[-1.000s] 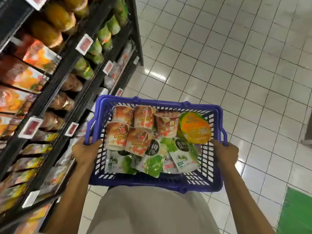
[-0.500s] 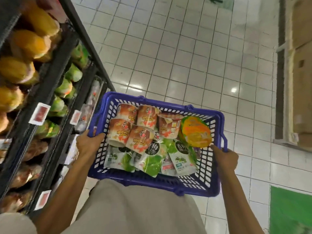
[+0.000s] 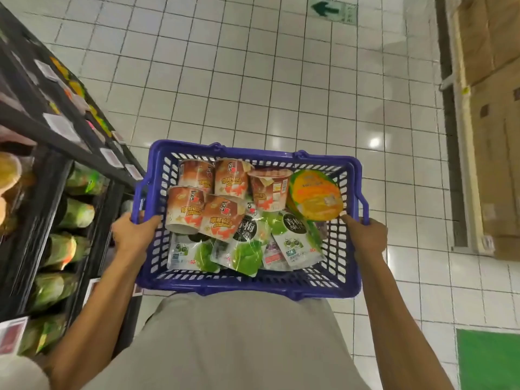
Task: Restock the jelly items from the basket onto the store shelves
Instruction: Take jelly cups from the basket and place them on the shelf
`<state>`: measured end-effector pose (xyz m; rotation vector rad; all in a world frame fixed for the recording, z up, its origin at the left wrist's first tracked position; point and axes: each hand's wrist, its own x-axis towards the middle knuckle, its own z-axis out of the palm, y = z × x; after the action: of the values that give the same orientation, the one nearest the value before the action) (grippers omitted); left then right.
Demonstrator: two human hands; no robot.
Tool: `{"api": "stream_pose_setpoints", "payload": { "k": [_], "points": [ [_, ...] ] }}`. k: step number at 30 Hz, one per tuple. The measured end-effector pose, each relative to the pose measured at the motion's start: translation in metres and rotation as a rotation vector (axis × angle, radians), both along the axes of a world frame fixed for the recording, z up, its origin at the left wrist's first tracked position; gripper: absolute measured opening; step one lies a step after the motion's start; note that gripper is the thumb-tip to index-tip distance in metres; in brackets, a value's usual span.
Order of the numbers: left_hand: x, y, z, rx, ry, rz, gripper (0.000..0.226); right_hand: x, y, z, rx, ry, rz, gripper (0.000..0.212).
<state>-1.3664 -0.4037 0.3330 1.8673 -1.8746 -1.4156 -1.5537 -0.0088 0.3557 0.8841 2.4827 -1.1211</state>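
I hold a blue plastic basket [image 3: 253, 285] in front of my waist. My left hand [image 3: 132, 235] grips its left rim and my right hand [image 3: 367, 237] grips its right rim. Inside lie several brown-and-white jelly cups [image 3: 222, 218], an orange-lidded jelly cup [image 3: 315, 195] on its side at the right, and green pouches of jelly [image 3: 242, 254] nearer me. The black store shelves [image 3: 56, 142] stand at my left, holding green packs [image 3: 73, 215] and orange packs behind price tags.
White tiled floor [image 3: 253, 80] stretches ahead. Cardboard boxes [image 3: 495, 136] on a low rack line the right side. A green arrow sign [image 3: 332, 11] is on the floor far ahead and a green floor patch [image 3: 486, 358] lies at lower right.
The view has swung right and away from the shelves, which now sit further left. The basket stays held by both hands, and the boxes at the right have come into view.
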Motion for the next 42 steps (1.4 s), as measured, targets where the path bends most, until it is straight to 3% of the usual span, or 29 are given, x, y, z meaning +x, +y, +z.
{"api": "stream_pose_setpoints", "payload": {
  "k": [11, 22, 30, 37, 42],
  "points": [
    [-0.165, -0.073, 0.009, -0.026, -0.038, 0.18, 0.022, -0.236, -0.11, 0.007, 0.006, -0.012, 0.171, 0.026],
    [-0.292, -0.188, -0.014, 0.084, 0.001, 0.487, 0.019, -0.444, -0.31, 0.01, 0.08, -0.012, 0.422, 0.028],
    [-0.344, -0.255, -0.032, 0.185, 0.005, 0.738, 0.027, -0.562, -0.476, 0.005, 0.12, 0.009, 0.753, 0.027],
    [-0.398, -0.26, -0.044, 0.246, -0.017, 1.147, 0.027, -0.655, -0.67, -0.012, 0.116, -0.022, 1.185, 0.024],
    [-0.452, -0.261, -0.032, 0.202, 0.001, 1.392, 0.015, -0.678, -0.798, -0.013, 0.098, 0.014, 1.429, 0.027]
  ]
}}
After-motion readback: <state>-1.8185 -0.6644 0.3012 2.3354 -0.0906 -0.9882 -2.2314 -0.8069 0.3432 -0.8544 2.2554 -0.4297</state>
